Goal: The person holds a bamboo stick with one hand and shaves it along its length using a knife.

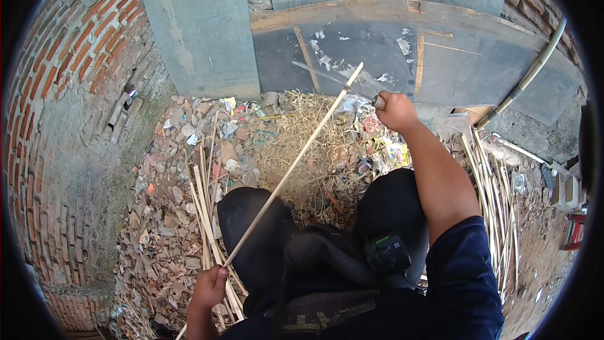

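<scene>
A long pale strip of bamboo or wood (296, 173) slants up across my legs, from lower left to upper right. Its lower end is gripped in my left hand (209, 288), fingers closed around it. Out in front, my right hand (397, 112) is closed on the handle of a knife (358, 92) with a long narrow blade. The blade crosses the strip near its far end and appears to touch it. Curled pale shavings (296, 132) lie heaped on the ground below the knife.
Several more strips (204, 214) lie beside my left leg, and another bundle (494, 201) lies at the right. Rubble and litter (167, 245) cover the ground. A brick wall (56, 151) stands left; grey boards (201, 38) stand ahead. A pole (525, 79) leans at the right.
</scene>
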Motion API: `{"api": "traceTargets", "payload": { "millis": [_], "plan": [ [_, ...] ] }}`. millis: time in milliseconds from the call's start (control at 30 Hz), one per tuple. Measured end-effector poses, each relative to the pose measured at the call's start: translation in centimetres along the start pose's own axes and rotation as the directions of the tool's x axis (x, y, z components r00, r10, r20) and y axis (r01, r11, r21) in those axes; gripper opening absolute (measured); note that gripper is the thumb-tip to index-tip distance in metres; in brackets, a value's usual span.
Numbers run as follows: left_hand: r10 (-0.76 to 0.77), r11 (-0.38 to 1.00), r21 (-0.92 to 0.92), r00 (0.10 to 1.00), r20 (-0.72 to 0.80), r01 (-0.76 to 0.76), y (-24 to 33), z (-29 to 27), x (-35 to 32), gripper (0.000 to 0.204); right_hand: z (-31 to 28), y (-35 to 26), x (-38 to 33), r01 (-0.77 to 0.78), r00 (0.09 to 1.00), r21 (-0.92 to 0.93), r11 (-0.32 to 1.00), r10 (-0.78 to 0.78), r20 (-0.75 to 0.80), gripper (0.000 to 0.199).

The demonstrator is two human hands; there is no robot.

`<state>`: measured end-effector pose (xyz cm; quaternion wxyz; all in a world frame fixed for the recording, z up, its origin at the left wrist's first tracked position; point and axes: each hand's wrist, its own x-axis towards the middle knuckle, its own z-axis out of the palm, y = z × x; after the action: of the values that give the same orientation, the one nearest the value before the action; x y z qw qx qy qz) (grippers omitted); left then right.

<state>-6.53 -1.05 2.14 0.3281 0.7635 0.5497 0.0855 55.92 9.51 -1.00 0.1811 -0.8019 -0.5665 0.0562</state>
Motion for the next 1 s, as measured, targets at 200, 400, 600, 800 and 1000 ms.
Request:
{"api": "traceTargets", "payload": {
  "millis": [200,400,600,800,1000],
  "plan": [
    [-0.051,0.995,-0.084,0.998,0.037,0.054,-0.9,-0.3,-0.1,0.048,-1.0,-1.5,-0.4,-0.028,1.000,0.028,0.999,0.028,-0.005,0.037],
    [-0.062,0.992,0.113,0.998,0.013,0.060,2.6,-0.2,0.2,0.036,-1.5,-3.1,-0.5,0.166,0.986,0.009,0.986,-0.166,0.012,0.036],
    [0.025,0.985,0.172,0.986,-0.168,0.004,4.3,-0.4,0.4,0.021,-1.3,-2.9,-0.5,0.193,0.980,0.005,0.981,-0.193,0.045,0.036],
    [-0.119,0.987,0.113,0.992,0.039,0.113,5.5,-0.5,1.2,0.024,-1.6,-3.0,-0.8,0.190,0.981,-0.008,0.982,-0.189,0.041,0.031],
    [-0.087,0.975,0.203,0.996,-0.016,0.088,4.7,1.1,1.2,0.036,-2.7,-5.6,-0.9,0.241,0.955,-0.061,0.969,-0.226,0.191,0.026]
  ]
}}
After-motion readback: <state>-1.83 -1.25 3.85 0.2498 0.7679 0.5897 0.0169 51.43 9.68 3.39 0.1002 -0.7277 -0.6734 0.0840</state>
